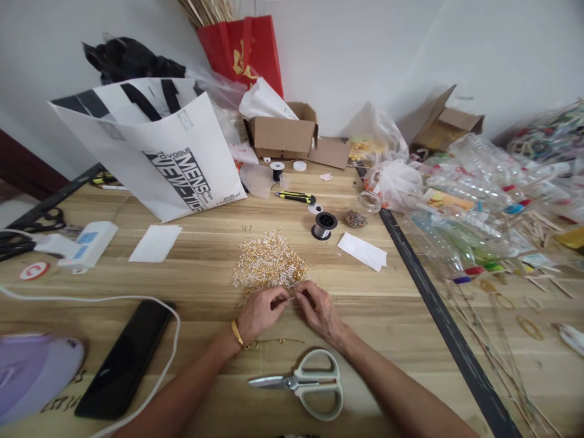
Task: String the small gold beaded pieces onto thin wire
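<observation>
At the near edge of a pile of small gold and clear beads [269,258], my two hands meet with fingertips pinched. My left hand [262,313], a gold bangle on its wrist, is closed, thumb against forefinger. Just beside it, my right hand [318,308] is closed the same way. Something tiny and thin shows between the fingertips, too small to name. Below the hands a thin gold chain [280,340] lies on the wooden table [201,280]. Closer to me rest scissors with pale handles [314,383], their blades pointing left.
Left are a black phone [125,359], a white cable, a power strip [93,243] and a white paper bag [182,158]. Beyond the beads are a wire spool [324,225], a yellow-black cutter [295,197] and a cardboard box [283,137]. Plastic bottles [479,182] crowd the right.
</observation>
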`<state>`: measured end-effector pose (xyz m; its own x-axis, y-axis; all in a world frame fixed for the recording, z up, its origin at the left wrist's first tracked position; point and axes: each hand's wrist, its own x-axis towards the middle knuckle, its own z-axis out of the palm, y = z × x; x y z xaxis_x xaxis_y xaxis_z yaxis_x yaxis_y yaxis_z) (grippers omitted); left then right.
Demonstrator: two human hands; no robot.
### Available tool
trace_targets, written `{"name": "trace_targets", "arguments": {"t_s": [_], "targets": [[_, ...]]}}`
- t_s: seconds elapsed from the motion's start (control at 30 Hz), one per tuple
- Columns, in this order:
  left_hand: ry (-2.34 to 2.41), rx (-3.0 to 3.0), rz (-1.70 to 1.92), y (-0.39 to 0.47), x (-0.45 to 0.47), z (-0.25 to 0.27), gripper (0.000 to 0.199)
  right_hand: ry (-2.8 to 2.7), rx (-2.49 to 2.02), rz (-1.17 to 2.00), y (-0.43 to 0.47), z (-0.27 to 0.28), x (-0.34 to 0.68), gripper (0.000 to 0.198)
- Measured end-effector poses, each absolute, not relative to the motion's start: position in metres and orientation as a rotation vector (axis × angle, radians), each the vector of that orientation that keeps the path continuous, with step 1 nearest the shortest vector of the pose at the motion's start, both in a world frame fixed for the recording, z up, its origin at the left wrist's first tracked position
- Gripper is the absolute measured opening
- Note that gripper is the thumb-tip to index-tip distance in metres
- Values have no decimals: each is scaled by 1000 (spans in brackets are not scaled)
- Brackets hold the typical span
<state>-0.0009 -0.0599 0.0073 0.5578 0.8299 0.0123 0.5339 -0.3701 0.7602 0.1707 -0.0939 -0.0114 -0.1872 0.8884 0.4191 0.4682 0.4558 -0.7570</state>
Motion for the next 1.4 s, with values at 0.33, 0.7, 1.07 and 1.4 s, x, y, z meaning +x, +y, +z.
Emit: {"name": "trace_targets", "arguments": {"t_s": [0.33,0.7,1.07,1.4], "targets": [[1053,2197,559,-59,-8,10,10,-1780,-1223,595,-95,-16,172,11],[1035,2173,586,-53,-15,13,13,-1701,-1249,622,-97,-16,174,10],[1063,2201,438,-56,-14,15,13,-1727,-1260,617,-97,-13,173,10],[940,2320,304,-52,-18,19,16,-1719,-1274,618,-95,-14,174,10]]}}
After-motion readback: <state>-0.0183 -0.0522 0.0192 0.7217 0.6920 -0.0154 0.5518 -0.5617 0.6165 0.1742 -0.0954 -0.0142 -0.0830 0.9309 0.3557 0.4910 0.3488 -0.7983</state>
